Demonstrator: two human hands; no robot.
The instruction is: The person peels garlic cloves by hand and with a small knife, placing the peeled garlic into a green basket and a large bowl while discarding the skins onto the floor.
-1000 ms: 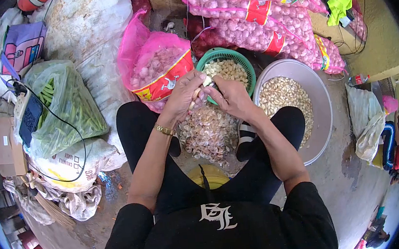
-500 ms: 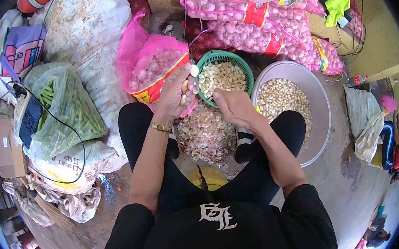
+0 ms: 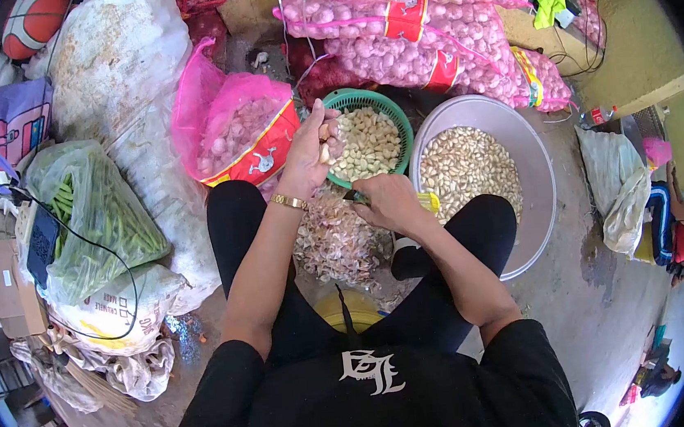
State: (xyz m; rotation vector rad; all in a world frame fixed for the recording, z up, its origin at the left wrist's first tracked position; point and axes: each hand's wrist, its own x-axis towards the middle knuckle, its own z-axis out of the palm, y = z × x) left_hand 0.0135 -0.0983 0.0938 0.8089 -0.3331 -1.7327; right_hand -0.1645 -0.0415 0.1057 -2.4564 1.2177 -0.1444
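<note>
Garlic cloves (image 3: 325, 154) are held in my left hand (image 3: 309, 149), its fingers curled at the left rim of a green basket (image 3: 405, 122) of peeled cloves (image 3: 364, 139). My right hand (image 3: 390, 202) is closed just below the basket; a narrow dark piece shows at its fingertips, too small to name. Something yellow (image 3: 430, 202) shows beside that hand. Under the hands lies a heap of garlic skins (image 3: 335, 243). To the right, a wide pale basin (image 3: 537, 170) holds many cloves (image 3: 470, 170). An open pink net bag (image 3: 198, 104) of garlic leans at the left.
Full pink garlic sacks (image 3: 458, 46) are stacked behind the basket. A clear bag of green pods (image 3: 103, 212) and large white sacks (image 3: 123, 78) are on the left. A basketball (image 3: 36, 25) is at the upper left. White sacking (image 3: 614, 179) stands at the right.
My right hand has moved down and left, away from the basket's rim. The pale clove at my left fingertips no longer shows there. The whole view has shifted slightly.
</note>
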